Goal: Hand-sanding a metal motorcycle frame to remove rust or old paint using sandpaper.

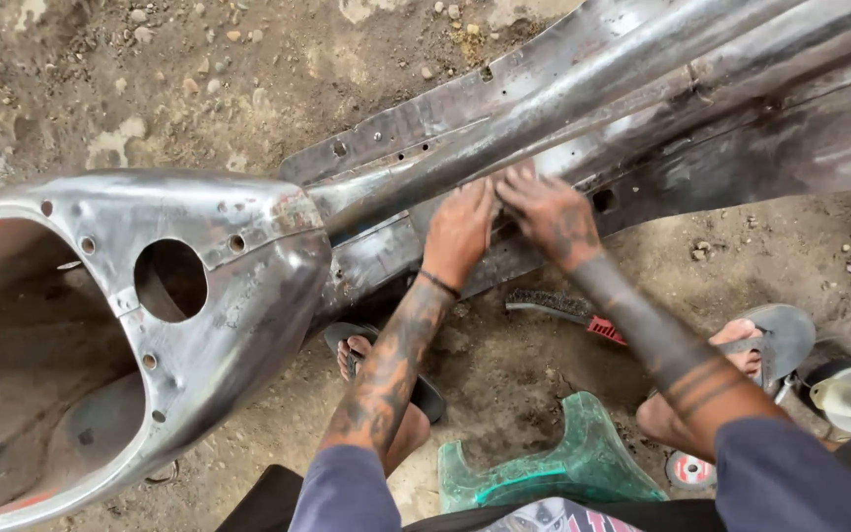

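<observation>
Bare metal scooter body shell (199,296) is laid on the dirt ground (199,79), hollow front end at far left, long spine running up to the right; left hand (460,232) is pressed flat, fingers together, on the spine's lower flange; right hand (552,217) is set just beside it, fingers bent on the same edge, possibly pinching something small, not resolvable; wire brush (563,310) is seen below the hands; green plastic stool (563,468) sits between the sandalled feet

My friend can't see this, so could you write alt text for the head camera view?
Two hands, left hand and right hand, press side by side on a bare metal vehicle body panel lying on dirt ground. A wire brush lies below them.
</observation>
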